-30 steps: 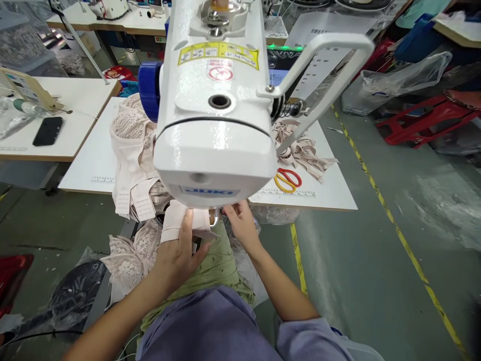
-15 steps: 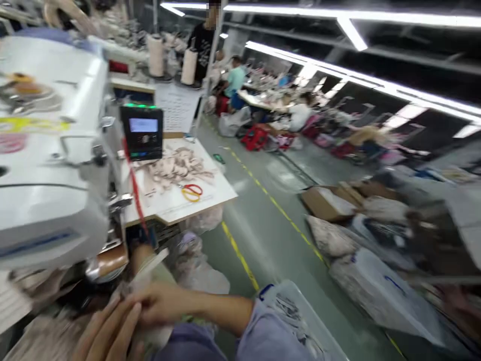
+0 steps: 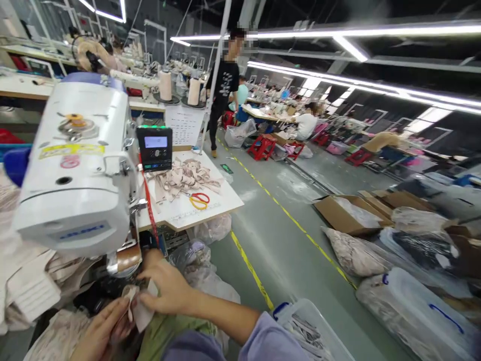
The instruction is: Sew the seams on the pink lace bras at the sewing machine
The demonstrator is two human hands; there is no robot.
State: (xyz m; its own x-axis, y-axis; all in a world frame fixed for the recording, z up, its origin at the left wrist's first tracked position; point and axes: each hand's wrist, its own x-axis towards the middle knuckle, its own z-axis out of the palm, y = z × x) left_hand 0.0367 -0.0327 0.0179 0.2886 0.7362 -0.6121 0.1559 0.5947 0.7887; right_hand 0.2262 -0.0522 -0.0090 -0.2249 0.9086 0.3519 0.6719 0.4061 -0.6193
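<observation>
The near machine [image 3: 75, 200] stands over the hands, its head jutting toward the near side; fingers might get pinched or knocked there if it ran while they were close beneath. On the tabletop [image 3: 227, 203] to the right, the strips [image 3: 186, 178] could slide off if swept by a sleeve. The garments [image 3: 30, 291] crowd in at the left, so a loose edge might get caught up with the cloth [image 3: 143, 313], which is between the hands, just nearer than the machine's metal end. The hands are close together: the left hand [image 3: 99, 328] pinches the cloth's folded edge, while the right hand [image 3: 171, 288] lays its thumb on it; whether the right fingers close behind is hidden. A light pinch could let the fold spring open. The red strap [image 3: 148, 203], hanging by the right hand, might snag it.

Counted: one near machine, one tabletop, one panel [image 3: 155, 148], two cones [image 3: 165, 86], two hands, one pair of scissors [image 3: 199, 200], one red strap and one cloth; garments and strips overlap too much to number.
</observation>
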